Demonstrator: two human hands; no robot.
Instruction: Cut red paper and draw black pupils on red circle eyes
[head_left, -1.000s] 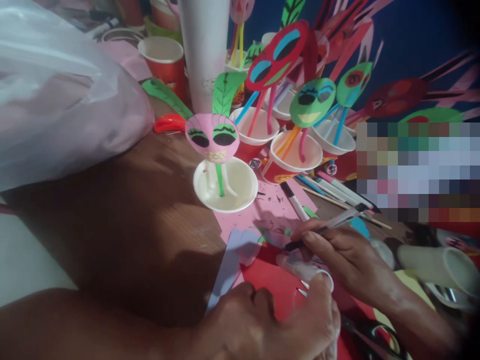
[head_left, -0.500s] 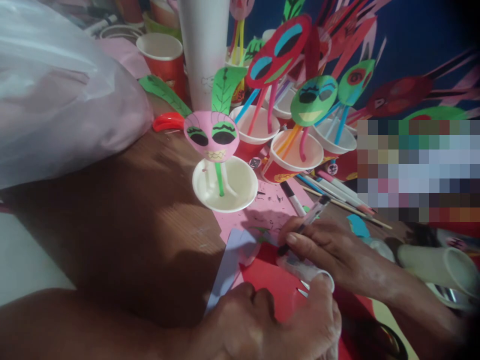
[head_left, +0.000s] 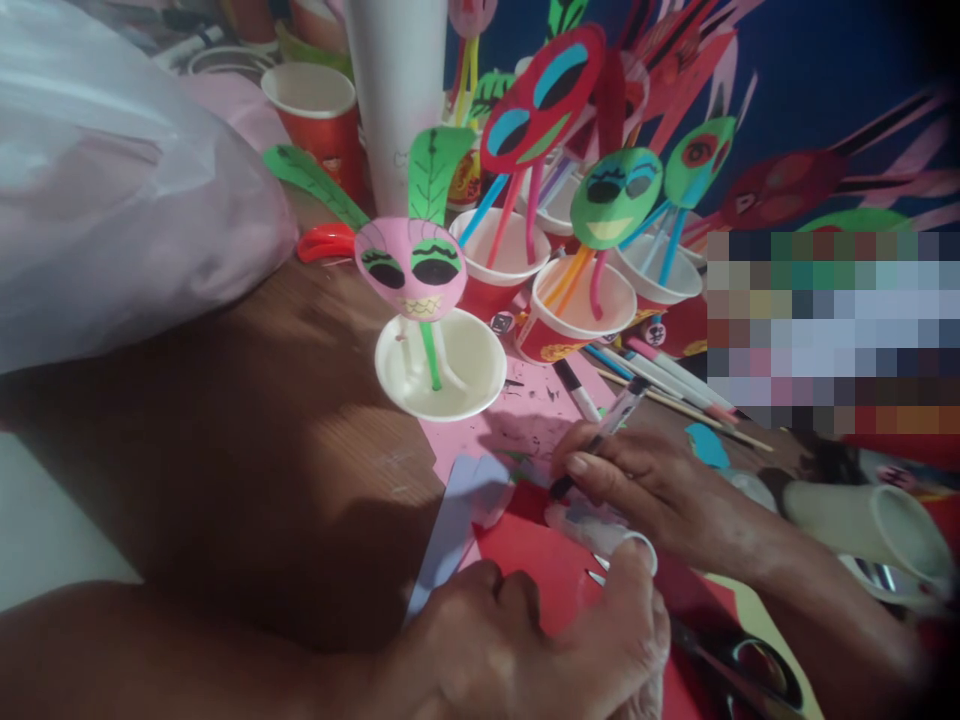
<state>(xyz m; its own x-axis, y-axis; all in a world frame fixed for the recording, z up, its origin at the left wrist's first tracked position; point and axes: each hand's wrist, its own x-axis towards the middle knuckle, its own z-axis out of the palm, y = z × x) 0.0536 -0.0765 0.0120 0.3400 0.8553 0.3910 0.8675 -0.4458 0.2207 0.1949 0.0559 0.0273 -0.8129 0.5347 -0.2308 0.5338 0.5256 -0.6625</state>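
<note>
My right hand [head_left: 652, 480] pinches a marker [head_left: 611, 420] with a clear barrel and black ends, its lower end at the red paper [head_left: 525, 555]. Under it lies a whitish tube [head_left: 589, 525] with a round white end. My left hand [head_left: 555, 640] is closed at the bottom, a finger against the tube's end. Two pale pointed tips [head_left: 596, 570] show beside that finger; what they belong to is hidden. Ahead stands a white bowl-like cup [head_left: 384, 375] with a pink paper face [head_left: 411, 270] on straws. Scissors [head_left: 739, 665] with black handles lie right of my left hand.
Red paper cups [head_left: 555, 345] holding paper faces on straws crowd the back. Markers [head_left: 682, 380] and thin sticks lie at right, near a pale cup on its side [head_left: 862, 530]. A stuffed plastic bag [head_left: 135, 200] fills the left. Pink paper [head_left: 529, 400] lies beneath.
The view has shifted slightly, so things sit a little farther left, and more of the scissors shows. Both hands keep nearly the same pose, with the marker still in my right hand.
</note>
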